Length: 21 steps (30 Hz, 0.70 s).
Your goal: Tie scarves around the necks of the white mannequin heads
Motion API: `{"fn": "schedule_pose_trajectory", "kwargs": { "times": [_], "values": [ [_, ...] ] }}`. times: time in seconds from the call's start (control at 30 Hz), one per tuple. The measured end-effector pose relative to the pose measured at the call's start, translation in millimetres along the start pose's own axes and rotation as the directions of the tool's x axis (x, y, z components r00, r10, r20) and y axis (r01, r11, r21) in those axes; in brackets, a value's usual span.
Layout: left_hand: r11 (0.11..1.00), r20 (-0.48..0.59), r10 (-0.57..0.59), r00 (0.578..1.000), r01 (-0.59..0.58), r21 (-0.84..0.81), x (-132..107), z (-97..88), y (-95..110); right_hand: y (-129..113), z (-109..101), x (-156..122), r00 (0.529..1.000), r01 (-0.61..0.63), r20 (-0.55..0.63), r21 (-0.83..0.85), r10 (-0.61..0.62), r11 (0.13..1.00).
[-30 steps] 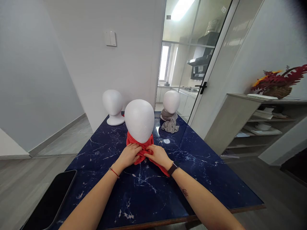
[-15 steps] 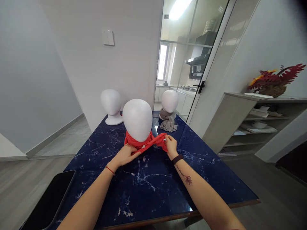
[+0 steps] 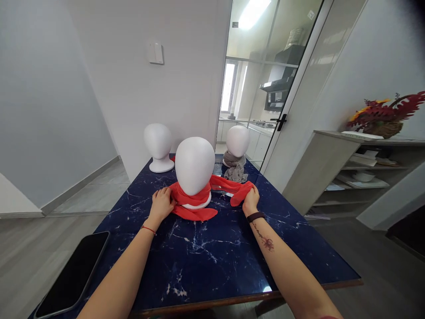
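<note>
A white foam head (image 3: 194,166) stands in the middle of the dark blue marble table (image 3: 206,257). A red scarf (image 3: 195,208) lies loosely around its neck. My left hand (image 3: 161,204) is closed on the scarf at the head's left side. Off to the right, my right hand (image 3: 250,200) grips the scarf's other end, pulled out away from the head. One tail of the scarf lies flat on the table in front of the base.
A bare white foam head (image 3: 158,146) stands at the table's back left. Another foam head (image 3: 237,142) at the back wears a grey scarf (image 3: 235,170). A dark phone (image 3: 73,274) lies at the near left corner. A shelf (image 3: 358,173) stands to the right, beside a glass door (image 3: 282,88).
My hands went from working together at the front of the neck to spreading apart. The right hand drew the scarf's end out to the right, and the scarf loosened around the neck.
</note>
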<state>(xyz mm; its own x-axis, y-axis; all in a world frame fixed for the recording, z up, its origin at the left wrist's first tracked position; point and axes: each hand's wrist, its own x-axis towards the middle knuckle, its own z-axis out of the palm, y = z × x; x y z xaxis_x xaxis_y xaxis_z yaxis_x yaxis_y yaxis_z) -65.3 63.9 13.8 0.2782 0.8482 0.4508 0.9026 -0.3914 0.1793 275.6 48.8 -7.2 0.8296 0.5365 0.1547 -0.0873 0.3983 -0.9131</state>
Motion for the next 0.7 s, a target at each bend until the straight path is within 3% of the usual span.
{"fn": "schedule_pose_trajectory", "kwargs": {
  "times": [0.07, 0.1, 0.17, 0.3, 0.33, 0.4, 0.47, 0.53, 0.63, 0.7],
  "values": [
    [0.995, 0.053, 0.014, 0.999, -0.009, -0.095, -1, 6.7, 2, -8, 5, -18, 0.974, 0.204, 0.131, -0.14, -0.186, 0.969],
    [0.99, 0.076, 0.034, 0.997, -0.023, -0.141, -1, 9.0, 4, -12, 8, -31, 0.933, 0.318, 0.238, -0.198, -0.269, 0.927],
    [0.978, 0.094, 0.063, 0.994, -0.043, -0.205, -1, 10.1, 7, -18, 14, -57, 0.789, 0.525, 0.495, -0.235, -0.363, 0.818],
    [0.932, 0.101, 0.099, 0.99, -0.057, -0.357, 0, 1.0, 13, -22, 23, -102, 0.445, 0.757, 0.84, -0.168, -0.309, 0.632],
    [0.907, 0.095, 0.093, 0.991, -0.045, -0.419, 1, -1.7, 15, -21, 24, -109, 0.378, 0.801, 0.885, -0.165, -0.273, 0.576],
    [0.841, 0.074, 0.029, 0.997, 0.016, -0.542, 1, -5.2, 18, -19, 24, -113, 0.311, 0.855, 0.932, -0.187, -0.188, 0.484],
    [0.783, 0.067, -0.063, 0.996, 0.091, -0.616, 0, -5.2, 20, -17, 23, -110, 0.298, 0.884, 0.949, -0.232, -0.107, 0.406],
    [0.745, 0.071, -0.095, 0.993, 0.119, -0.657, 0, -1.6, 20, -16, 21, -102, 0.328, 0.891, 0.944, -0.294, -0.043, 0.345],
    [0.746, 0.056, 0.004, 0.998, 0.035, -0.665, 0, 7.4, 17, -14, 20, -89, 0.428, 0.862, 0.903, -0.402, -0.019, 0.31],
    [0.774, 0.041, 0.054, 0.998, -0.016, -0.634, 0, 13.4, 14, -13, 19, -84, 0.5, 0.822, 0.864, -0.455, -0.054, 0.341]
  ]
}}
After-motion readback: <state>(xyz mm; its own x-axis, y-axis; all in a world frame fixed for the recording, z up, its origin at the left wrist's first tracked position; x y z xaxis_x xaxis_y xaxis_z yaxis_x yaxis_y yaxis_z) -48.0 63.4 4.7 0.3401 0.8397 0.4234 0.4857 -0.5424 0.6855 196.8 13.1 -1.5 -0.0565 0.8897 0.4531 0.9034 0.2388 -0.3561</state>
